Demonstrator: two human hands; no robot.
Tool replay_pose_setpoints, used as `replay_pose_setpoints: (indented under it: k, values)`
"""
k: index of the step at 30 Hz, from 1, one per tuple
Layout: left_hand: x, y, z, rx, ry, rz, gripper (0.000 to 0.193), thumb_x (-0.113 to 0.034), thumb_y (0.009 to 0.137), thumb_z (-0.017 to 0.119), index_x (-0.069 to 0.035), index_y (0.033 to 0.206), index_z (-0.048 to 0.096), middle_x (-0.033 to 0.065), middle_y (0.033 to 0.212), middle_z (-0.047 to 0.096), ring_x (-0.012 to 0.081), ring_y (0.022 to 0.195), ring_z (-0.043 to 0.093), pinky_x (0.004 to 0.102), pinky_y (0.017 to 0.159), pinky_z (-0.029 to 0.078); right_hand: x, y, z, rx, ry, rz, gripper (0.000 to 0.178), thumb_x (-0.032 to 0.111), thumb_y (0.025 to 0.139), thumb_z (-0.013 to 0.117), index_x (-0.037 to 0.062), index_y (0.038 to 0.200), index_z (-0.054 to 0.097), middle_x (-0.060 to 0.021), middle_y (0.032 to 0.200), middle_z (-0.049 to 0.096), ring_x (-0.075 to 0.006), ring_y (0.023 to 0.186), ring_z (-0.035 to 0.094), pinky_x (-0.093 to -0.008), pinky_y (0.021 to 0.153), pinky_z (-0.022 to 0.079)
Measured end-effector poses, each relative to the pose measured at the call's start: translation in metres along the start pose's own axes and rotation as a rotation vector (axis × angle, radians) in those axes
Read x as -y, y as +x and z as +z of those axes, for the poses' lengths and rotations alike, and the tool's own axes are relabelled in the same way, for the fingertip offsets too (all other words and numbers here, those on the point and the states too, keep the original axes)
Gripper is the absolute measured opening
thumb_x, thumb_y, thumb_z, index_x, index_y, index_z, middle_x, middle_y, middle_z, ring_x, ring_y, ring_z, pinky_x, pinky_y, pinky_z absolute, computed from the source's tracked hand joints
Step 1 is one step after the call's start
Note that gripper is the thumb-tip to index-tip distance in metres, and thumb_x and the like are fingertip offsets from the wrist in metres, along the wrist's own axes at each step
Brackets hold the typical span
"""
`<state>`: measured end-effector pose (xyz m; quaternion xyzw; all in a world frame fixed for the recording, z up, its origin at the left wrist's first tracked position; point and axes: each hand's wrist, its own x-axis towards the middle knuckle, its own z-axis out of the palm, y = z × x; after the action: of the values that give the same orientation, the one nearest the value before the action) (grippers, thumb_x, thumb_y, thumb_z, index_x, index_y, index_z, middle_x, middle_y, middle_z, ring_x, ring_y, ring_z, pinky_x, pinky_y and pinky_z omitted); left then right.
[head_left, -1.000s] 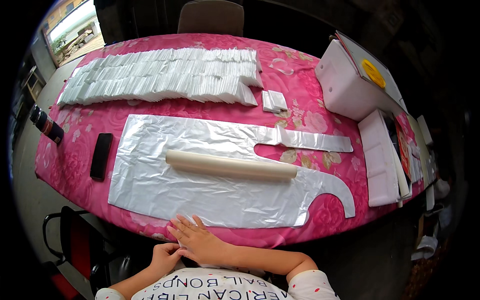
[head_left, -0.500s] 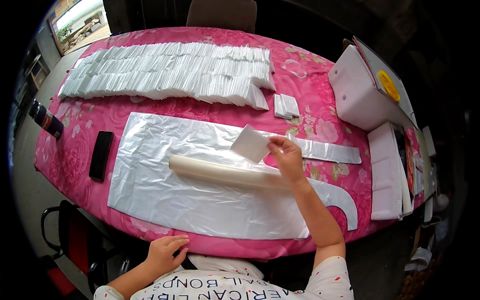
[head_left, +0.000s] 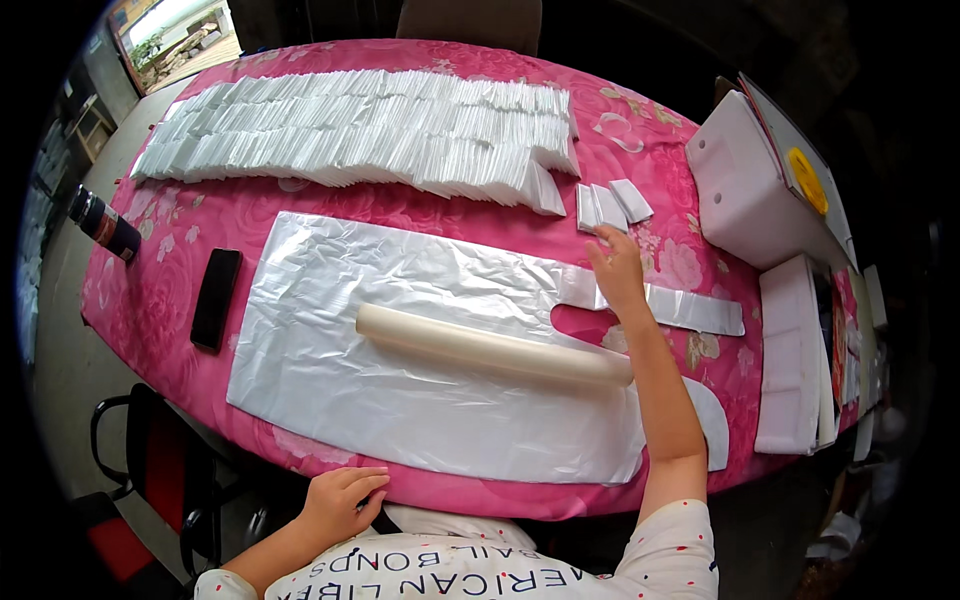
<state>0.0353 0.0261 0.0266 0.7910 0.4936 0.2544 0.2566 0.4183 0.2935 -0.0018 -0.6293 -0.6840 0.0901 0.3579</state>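
My right hand [head_left: 618, 268] reaches over the handle end of a large white plastic bag [head_left: 320, 270]. Its fingertips are just below several small folded white plastic packets [head_left: 608, 207], thumb and forefinger apart and nothing visible between them. The bag lies flat on the table, its two handle strips pointing right. Across it rests a cream-coloured roll or tube [head_left: 480, 345], slanting down to the right. My left hand [head_left: 345, 500] rests by the table's near edge, fingers loosely stretched and holding nothing.
Long rows of folded white packets [head_left: 350, 130] stand at the back of the pink floral tablecloth [head_left: 170, 290]. A black phone [head_left: 215, 300] and a dark bottle [head_left: 105, 223] are at left. White foam boxes [head_left: 735, 180] stand at right, and a red-and-black chair [head_left: 160, 470] is at lower left.
My right hand has moved from above the bag to the small packets and let go of the folded packet, which now lies with them. My left hand has stayed put; the view shifted slightly.
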Motion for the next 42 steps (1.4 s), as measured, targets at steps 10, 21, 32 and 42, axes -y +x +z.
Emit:
replay_pose_setpoints:
  k: [10, 21, 32, 42]
  values:
    - [-0.006, 0.057, 0.032, 0.148, 0.101, 0.257, 0.043, -0.015, 0.074, 0.066, -0.003, 0.114, 0.055, 0.0175, 0.122, 0.052, 0.0317, 0.106, 0.055, 0.0372, 0.086, 0.047, 0.093, -0.169, -0.062, 0.535, 0.014, -0.023, 0.037, 0.022, 0.080, 0.066, 0.0014, 0.110, 0.061, -0.0142, 0.103, 0.060, -0.0285, 0.097, 0.054, -0.0360, 0.085, 0.043]
    - [-0.045, 0.115, 0.085, 0.251, 0.110, 0.373, 0.076, -0.052, 0.076, 0.061, -0.006, 0.132, 0.042, 0.0284, 0.146, 0.013, 0.0479, 0.135, 0.008, 0.0497, 0.107, 0.022, 0.062, -0.220, -0.061, 0.386, -0.216, -0.197, 0.045, 0.021, 0.086, 0.053, 0.0003, 0.126, 0.048, -0.0172, 0.136, 0.042, -0.0341, 0.127, 0.036, -0.0403, 0.106, 0.028]
    - [-0.059, 0.124, 0.099, 0.297, 0.160, 0.494, 0.061, -0.051, 0.072, 0.063, -0.004, 0.111, 0.057, 0.0253, 0.144, 0.022, 0.0445, 0.135, 0.013, 0.0490, 0.106, 0.026, -0.093, -0.257, -0.164, -0.036, -0.591, 0.335, 0.036, 0.014, 0.090, 0.045, -0.0019, 0.122, 0.051, -0.0172, 0.131, 0.048, -0.0298, 0.124, 0.042, -0.0362, 0.102, 0.035]
    - [-0.058, 0.127, 0.102, 0.283, 0.114, 0.541, 0.059, -0.049, 0.071, 0.064, -0.002, 0.107, 0.056, 0.0245, 0.142, 0.027, 0.0432, 0.135, 0.017, 0.0518, 0.105, 0.028, -0.057, -0.234, -0.173, -0.211, -0.734, 0.293, 0.012, 0.010, 0.073, 0.067, 0.0027, 0.078, 0.059, -0.0102, 0.083, 0.064, -0.0305, 0.077, 0.060, -0.0380, 0.071, 0.047]
